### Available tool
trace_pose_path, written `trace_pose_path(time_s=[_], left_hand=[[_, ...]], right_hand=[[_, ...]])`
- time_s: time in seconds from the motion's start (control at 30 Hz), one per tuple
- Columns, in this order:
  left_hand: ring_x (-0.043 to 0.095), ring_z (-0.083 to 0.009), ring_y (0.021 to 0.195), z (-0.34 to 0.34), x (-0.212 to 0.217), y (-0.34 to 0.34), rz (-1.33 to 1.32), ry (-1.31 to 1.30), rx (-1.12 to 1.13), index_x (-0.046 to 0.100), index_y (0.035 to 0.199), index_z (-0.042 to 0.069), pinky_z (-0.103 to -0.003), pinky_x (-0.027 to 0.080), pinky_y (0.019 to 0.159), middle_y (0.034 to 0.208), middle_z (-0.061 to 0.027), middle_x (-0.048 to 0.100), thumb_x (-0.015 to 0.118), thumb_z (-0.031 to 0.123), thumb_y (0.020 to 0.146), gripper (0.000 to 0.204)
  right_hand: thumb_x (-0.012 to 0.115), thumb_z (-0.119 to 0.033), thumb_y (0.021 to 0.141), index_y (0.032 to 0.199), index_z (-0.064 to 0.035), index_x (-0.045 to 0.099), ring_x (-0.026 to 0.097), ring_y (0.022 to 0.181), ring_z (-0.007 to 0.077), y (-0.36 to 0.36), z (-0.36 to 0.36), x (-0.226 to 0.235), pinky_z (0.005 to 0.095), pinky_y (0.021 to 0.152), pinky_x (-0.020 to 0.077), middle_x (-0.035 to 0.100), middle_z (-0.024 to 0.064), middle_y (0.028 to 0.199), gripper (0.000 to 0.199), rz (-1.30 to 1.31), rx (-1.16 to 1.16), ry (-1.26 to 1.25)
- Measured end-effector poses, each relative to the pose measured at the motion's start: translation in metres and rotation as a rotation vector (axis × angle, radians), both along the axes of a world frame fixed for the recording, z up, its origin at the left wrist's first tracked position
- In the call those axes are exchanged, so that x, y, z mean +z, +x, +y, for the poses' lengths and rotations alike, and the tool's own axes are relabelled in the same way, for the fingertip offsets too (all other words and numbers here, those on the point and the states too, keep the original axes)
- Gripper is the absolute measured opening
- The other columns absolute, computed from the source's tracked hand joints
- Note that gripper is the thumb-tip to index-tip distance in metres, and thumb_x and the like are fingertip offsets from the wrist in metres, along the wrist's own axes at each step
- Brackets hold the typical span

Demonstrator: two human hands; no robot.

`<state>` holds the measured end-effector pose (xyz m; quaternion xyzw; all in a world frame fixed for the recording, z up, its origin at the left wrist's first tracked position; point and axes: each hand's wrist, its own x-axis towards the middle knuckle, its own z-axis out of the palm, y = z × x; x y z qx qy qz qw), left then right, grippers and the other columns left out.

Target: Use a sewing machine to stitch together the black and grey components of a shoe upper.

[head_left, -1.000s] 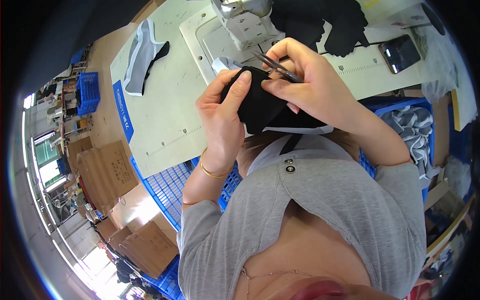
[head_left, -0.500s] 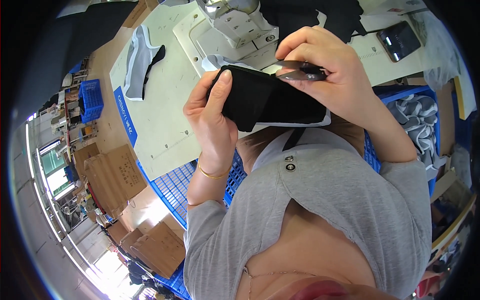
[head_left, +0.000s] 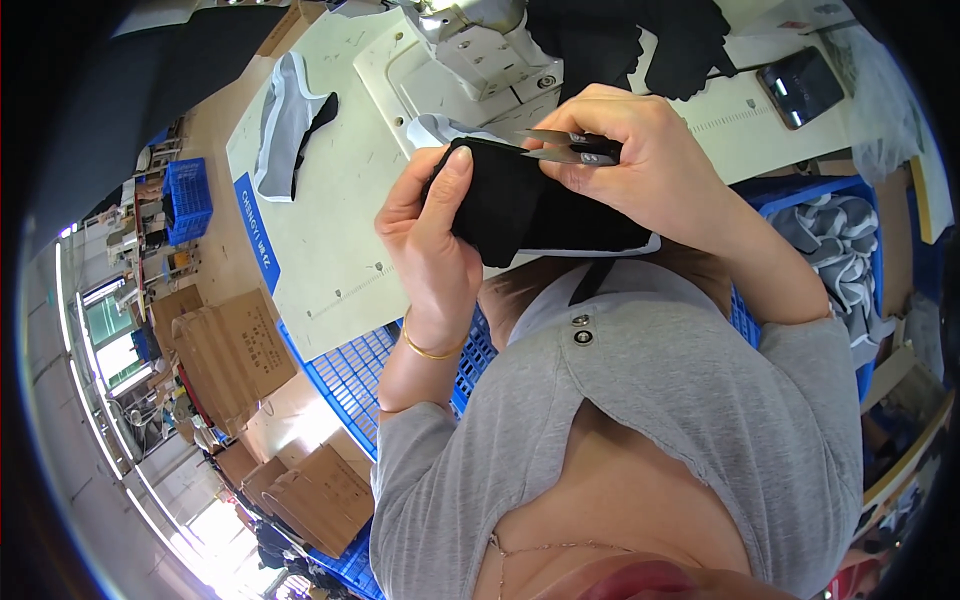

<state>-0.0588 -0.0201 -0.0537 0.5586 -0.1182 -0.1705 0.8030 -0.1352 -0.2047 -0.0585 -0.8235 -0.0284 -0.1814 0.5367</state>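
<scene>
Cloth (head_left: 500,205), pinched by the left hand (head_left: 432,225) at upper centre of the frame, now has the snips (head_left: 575,156), gripped in the right hand (head_left: 655,150), farther left by its top edge, seemingly within reach.

I see room over the table (head_left: 335,235), left of the left hand (head_left: 432,235); the sewing machine (head_left: 485,62) blocks ahead.

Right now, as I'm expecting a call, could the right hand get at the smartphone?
Probably yes, though the right hand holds thread snips; nothing visible blocks its way across the sewing table to the black smartphone.
</scene>
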Motion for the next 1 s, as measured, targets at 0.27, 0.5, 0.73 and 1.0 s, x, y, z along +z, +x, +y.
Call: trace_pose_path(time_s=[0.27,0.5,0.73,1.0], left_hand=[[0.058,-0.0072,0.076,-0.003,0.000,0.004,-0.168,0.142,0.084,0.071,0.092,-0.002,-0.020,0.046,0.070,0.084,-0.0017,0.067,0.068,0.001,0.089,0.005],[0.060,-0.0075,0.071,-0.007,0.040,0.043,-0.205,0.320,-0.108,0.072,0.093,-0.002,-0.020,0.048,0.066,0.080,-0.0020,0.069,0.073,0.005,0.087,0.010],[0.066,-0.0117,0.074,-0.027,0.063,0.095,0.061,0.207,-0.190,0.071,0.094,-0.003,-0.024,0.054,0.069,0.085,-0.0075,0.071,0.073,0.001,0.084,0.011],[0.064,-0.0123,0.074,-0.040,0.070,0.123,-0.005,0.204,-0.248,0.069,0.081,-0.001,-0.023,0.051,0.071,0.083,-0.0073,0.070,0.071,-0.004,0.081,0.004]], right_hand=[[0.072,-0.010,0.082,0.095,0.0008,0.068,0.060,0.076,0.0107,0.003,-0.001,0.015,0.0275,0.070,0.0467,0.068,0.0061,0.087,0.018,0.346,0.012,0.062],[0.070,-0.020,0.088,0.087,0.0013,0.067,0.041,0.058,0.0071,0.017,-0.005,0.007,0.0277,0.053,0.0370,0.050,0.0032,0.060,0.021,0.112,0.102,0.164],[0.067,-0.018,0.088,0.080,0.0020,0.065,0.042,0.059,0.0046,0.047,-0.004,0.027,0.0246,0.054,0.0360,0.051,0.0003,0.060,0.022,0.090,-0.013,0.226],[0.067,-0.016,0.087,0.084,0.0034,0.069,0.044,0.065,0.0018,0.066,-0.015,0.029,0.0217,0.058,0.0374,0.055,-0.0053,0.065,0.020,0.054,0.010,0.400]])
